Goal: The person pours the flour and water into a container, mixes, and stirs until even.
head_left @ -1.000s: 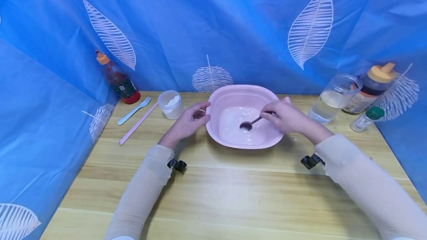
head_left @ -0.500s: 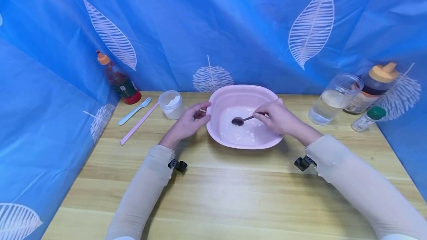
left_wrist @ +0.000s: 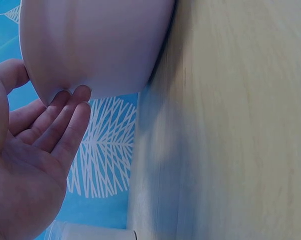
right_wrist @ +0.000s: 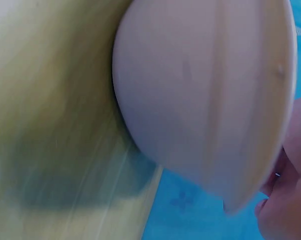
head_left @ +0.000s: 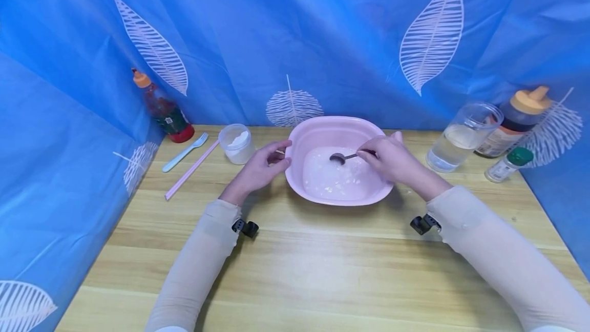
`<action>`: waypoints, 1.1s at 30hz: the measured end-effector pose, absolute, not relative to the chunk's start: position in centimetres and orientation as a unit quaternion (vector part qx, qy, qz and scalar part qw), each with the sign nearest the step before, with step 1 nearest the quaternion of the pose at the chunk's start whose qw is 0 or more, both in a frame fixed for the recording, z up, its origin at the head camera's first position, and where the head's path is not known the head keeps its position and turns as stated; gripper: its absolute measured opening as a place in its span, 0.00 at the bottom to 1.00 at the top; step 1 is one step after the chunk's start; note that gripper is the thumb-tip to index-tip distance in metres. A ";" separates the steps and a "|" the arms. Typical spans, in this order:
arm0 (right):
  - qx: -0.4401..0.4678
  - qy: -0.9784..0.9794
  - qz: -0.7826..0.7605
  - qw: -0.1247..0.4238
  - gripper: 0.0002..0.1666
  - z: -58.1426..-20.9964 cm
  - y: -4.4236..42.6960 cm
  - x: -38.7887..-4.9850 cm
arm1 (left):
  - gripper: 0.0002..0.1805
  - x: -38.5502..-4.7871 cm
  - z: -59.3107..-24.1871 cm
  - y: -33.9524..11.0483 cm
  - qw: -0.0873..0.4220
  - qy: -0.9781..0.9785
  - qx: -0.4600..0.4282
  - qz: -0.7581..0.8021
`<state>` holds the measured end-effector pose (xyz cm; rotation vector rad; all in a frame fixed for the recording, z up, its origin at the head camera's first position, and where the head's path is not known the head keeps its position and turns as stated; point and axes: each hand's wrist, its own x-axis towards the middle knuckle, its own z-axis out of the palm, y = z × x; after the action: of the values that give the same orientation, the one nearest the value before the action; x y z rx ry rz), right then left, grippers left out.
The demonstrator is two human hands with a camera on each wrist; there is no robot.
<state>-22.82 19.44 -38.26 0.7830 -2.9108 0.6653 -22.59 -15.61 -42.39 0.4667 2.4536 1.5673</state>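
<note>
A pink basin [head_left: 297, 188] stands at the back middle of the table, with whitish, lumpy liquid [head_left: 322, 178] in its bottom. My left hand [head_left: 261, 168] grips the basin's left end, thumb at the rim and fingertips under it, as the left wrist view shows. Over the basin's right side, my right hand [head_left: 392, 160] holds a dark spoon [head_left: 338, 158] by its handle. The spoon's bowl is at the liquid; how deep it dips I cannot tell. In the right wrist view, the basin's outer wall [right_wrist: 190, 90] hides most of the right hand [right_wrist: 290, 195].
Left of the basin are a tub of white powder [head_left: 237, 145], a pink straw-like stick [head_left: 191, 170], a light blue fork [head_left: 184, 152] and a red sauce bottle [head_left: 170, 114]. At right stand a water cup [head_left: 454, 142], a dark sauce bottle [head_left: 513, 122] and a green-capped shaker [head_left: 507, 164].
The spoon has swept left, then back right and toward the basin's far side, my right hand moving with it. My left hand has stayed at the rim.
</note>
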 end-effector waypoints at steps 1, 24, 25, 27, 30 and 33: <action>0.259 -0.940 0.222 0.023 0.10 -38.4 19.1 -22.8 | 0.32 -22.6 -42.4 -15.6 0.097 0.828 0.157 0.529; 0.329 -0.901 0.274 -0.065 0.09 -37.2 19.8 -21.4 | 0.32 -22.8 -42.5 -15.7 0.096 0.829 0.165 0.525; 0.323 -0.904 0.275 -0.060 0.09 -37.0 20.1 -21.3 | 0.32 -22.8 -42.5 -15.7 0.096 0.829 0.164 0.525; 0.311 -0.908 0.277 -0.042 0.09 -36.8 20.8 -21.2 | 0.32 -22.8 -42.6 -15.7 0.097 0.830 0.164 0.525; 0.290 -0.913 0.286 -0.015 0.09 -36.8 21.4 -21.0 | 0.32 -22.8 -42.7 -15.8 0.096 0.829 0.164 0.527; 0.284 -0.910 0.302 -0.004 0.08 -37.0 21.6 -20.7 | 0.32 -22.8 -42.7 -15.8 0.095 0.828 0.164 0.527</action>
<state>-20.72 21.57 -37.00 0.8932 -2.8666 0.9514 -22.83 -15.84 -42.69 0.4869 2.4551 1.5626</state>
